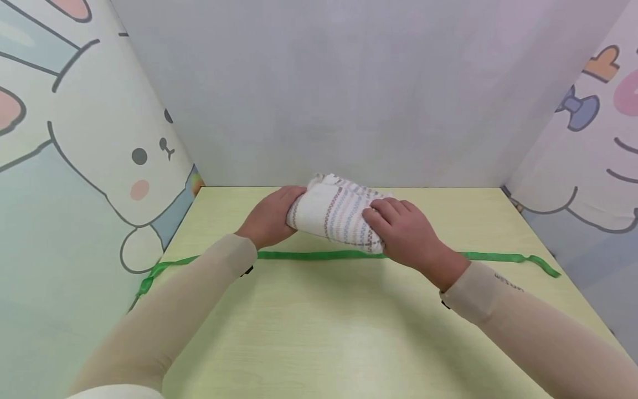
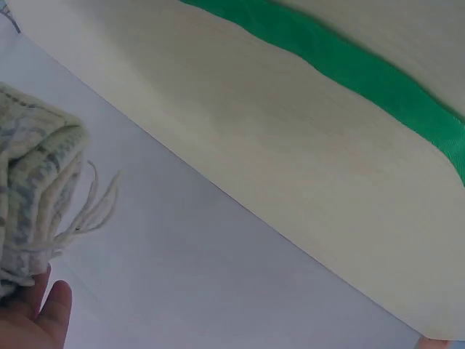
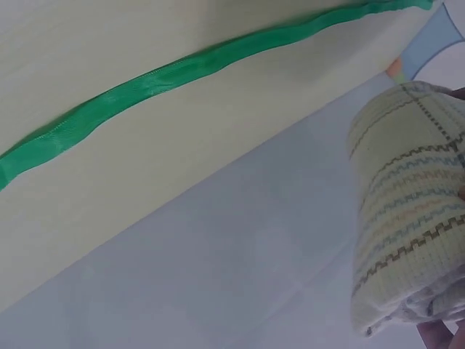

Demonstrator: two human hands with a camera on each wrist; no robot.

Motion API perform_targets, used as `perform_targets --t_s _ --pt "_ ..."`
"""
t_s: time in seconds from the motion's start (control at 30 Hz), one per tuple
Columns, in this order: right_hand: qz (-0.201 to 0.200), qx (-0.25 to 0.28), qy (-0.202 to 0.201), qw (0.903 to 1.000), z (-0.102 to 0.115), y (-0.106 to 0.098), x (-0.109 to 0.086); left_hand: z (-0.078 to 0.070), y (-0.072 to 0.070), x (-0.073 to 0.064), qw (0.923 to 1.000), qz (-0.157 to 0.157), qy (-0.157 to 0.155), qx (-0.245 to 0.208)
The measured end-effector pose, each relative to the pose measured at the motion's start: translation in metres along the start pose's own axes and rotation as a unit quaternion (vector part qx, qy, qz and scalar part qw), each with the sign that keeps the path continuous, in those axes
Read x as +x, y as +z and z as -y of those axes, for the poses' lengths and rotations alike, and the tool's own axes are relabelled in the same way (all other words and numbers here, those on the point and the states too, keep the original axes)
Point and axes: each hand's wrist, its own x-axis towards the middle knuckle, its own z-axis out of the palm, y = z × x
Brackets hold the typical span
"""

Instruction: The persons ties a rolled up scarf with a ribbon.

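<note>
A folded, cream-white cloth (image 1: 319,208) with zigzag stripes in blue, pink and brown is held up above the table between both hands. My left hand (image 1: 273,216) grips its left end. On the opposite end, my right hand (image 1: 404,230) holds it with the fingers bent over the top. Loose fringe threads hang from the cloth (image 2: 40,171) in the left wrist view, near some fingertips. The right wrist view shows the thick, rolled-looking folds of the cloth (image 3: 407,211), with only bits of fingers at the frame's edge.
A green ribbon (image 1: 319,255) runs across the pale wooden table (image 1: 319,332), beneath the arms. A plain wall (image 1: 319,94) rises behind the table's far edge. Panels with cartoon drawings (image 1: 94,155) stand at both sides.
</note>
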Motion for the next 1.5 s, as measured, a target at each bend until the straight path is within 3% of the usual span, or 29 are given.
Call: perform_targets --t_s 0.13,0.23,0.33,0.4,0.47,0.6,0.73,0.87,0.93,1.1,1.2,1.27,1.37,1.5 --pt "0.008 -0.009 0.015 0.9998 0.000 0.001 -0.005 -0.003 0.000 -0.004 0.9995 0.011 -0.029 -0.003" --pt "0.012 -0.016 0.026 0.9995 0.000 0.000 -0.009 0.001 0.002 -0.010 0.9993 -0.009 -0.034 -0.010" --pt "0.012 -0.024 0.031 0.9992 0.001 -0.001 -0.011 0.003 0.005 -0.015 0.9962 -0.023 -0.067 -0.051" --pt "0.008 -0.026 0.029 0.9992 0.002 -0.002 -0.011 0.001 0.007 -0.017 0.9886 -0.015 -0.112 -0.100" --pt "0.005 -0.029 0.026 0.9992 0.004 -0.004 -0.010 -0.003 0.009 -0.017 0.9741 0.004 -0.164 -0.155" --pt "0.006 -0.036 0.023 0.9991 0.012 -0.005 -0.009 -0.011 0.019 -0.019 0.9363 0.059 -0.242 -0.247" --pt "0.013 -0.048 0.011 0.9987 0.022 -0.007 -0.009 -0.017 0.033 -0.020 0.8891 0.111 -0.270 -0.352" --pt "0.000 -0.070 -0.011 0.9975 0.032 -0.006 -0.009 -0.021 0.043 -0.020 0.8385 0.110 -0.283 -0.452" --pt "-0.007 -0.086 -0.020 0.9960 0.036 -0.006 -0.008 -0.024 0.046 -0.019 0.8086 0.095 -0.285 -0.506" --pt "-0.002 -0.110 -0.043 0.9930 0.043 -0.006 -0.008 -0.030 0.049 -0.010 0.7107 0.036 -0.287 -0.641" --pt "0.001 -0.115 -0.058 0.9917 0.046 -0.006 -0.007 -0.031 0.049 -0.003 0.6659 -0.010 -0.298 -0.684" --pt "-0.001 -0.116 -0.068 0.9909 0.048 -0.006 -0.005 -0.031 0.049 0.000 0.6471 -0.036 -0.305 -0.698" --pt "-0.011 -0.120 -0.080 0.9895 0.051 -0.007 -0.002 -0.029 0.048 0.004 0.6286 -0.058 -0.310 -0.711" --pt "-0.005 -0.128 -0.086 0.9881 0.055 -0.009 0.002 -0.025 0.047 0.008 0.6246 -0.063 -0.307 -0.715"
